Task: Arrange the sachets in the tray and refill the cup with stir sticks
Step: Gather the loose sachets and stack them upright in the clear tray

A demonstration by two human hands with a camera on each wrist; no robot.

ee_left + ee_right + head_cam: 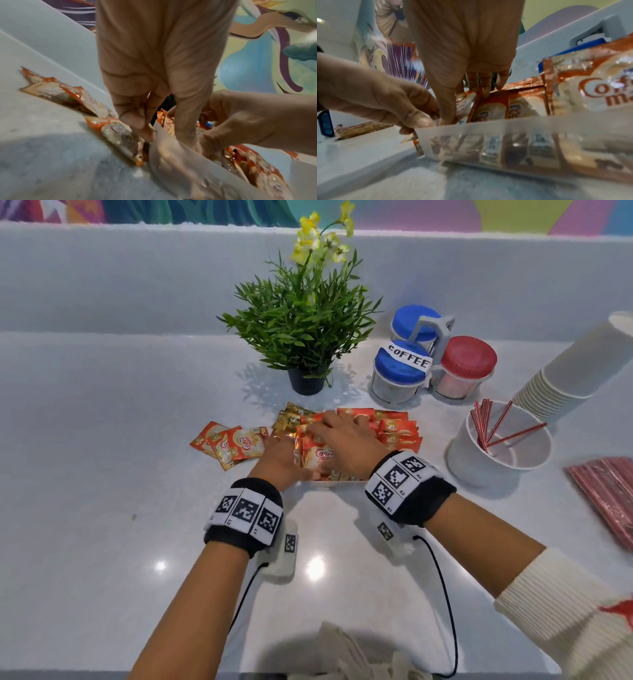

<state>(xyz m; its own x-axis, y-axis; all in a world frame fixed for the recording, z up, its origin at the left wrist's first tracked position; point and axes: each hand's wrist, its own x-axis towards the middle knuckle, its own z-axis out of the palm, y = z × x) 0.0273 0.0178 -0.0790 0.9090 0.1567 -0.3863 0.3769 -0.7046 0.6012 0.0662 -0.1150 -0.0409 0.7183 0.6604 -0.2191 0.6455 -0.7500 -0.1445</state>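
We see loose creamer sachets [228, 445] lying on the counter [102, 474] just left of the tray [522, 146], a translucent one packed with upright sachets.

The left hand [278, 455] reaches down at the tray's left end, its fingers [135, 119] curled onto a sachet against the tray wall while the thumb dips inside. The right hand [346, 440] lies palm down over the tray, its fingers [485, 86] bent down together onto the tops of the standing sachets [489, 106], thumb pressed in at the near wall; whether it pinches one we cannot tell.

Behind the tray stands a potted plant [305, 337]. Right of the tray sit the lidded jars [431, 361] in their caddy, then the white cup [500, 446] holding a few red stir sticks [493, 426], a stack of paper cups [568, 371], and a wrapped bundle of stir sticks [606, 494].
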